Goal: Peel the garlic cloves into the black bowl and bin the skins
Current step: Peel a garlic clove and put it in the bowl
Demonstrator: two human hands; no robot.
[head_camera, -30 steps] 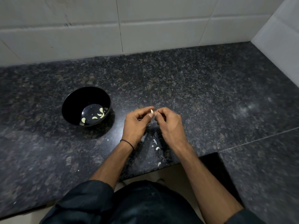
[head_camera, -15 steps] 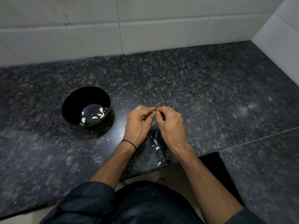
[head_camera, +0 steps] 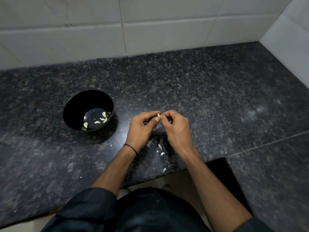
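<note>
Mid-task, by look of it. Left hand (head_camera: pixel 142 126) and right hand (head_camera: pixel 175 126) pinch garlic clove (head_camera: pixel 158 115) between fingertips, above countertop (head_camera: pixel 200 97). Several peeled cloves (head_camera: pixel 97 122) lie in black bowl (head_camera: pixel 73 104). Skins (head_camera: pixel 160 149) scattered below hands, unbinned; no bin visible.

- Views: one, head camera, wide-angle
- Mount: worn on the person's head, above the near edge of the countertop (head_camera: pixel 200 91)
- Facing: forward and steeply down, toward the tiled back wall (head_camera: pixel 167 30), which fills the top band; a side wall (head_camera: pixel 287 36) closes the upper right corner
- Distortion: straight tile joints slant outward toward the frame borders
- Nearness: close; both forearms run in from the bottom edge, and the left hand (head_camera: pixel 142 129) and right hand (head_camera: pixel 175 128) meet on a garlic clove (head_camera: pixel 158 115) at frame centre
- Left of centre: black bowl (head_camera: pixel 78 104), seen from above into its inside
- Bottom edge: the person's own dark clothing (head_camera: pixel 150 211), directly beneath the lens
</note>
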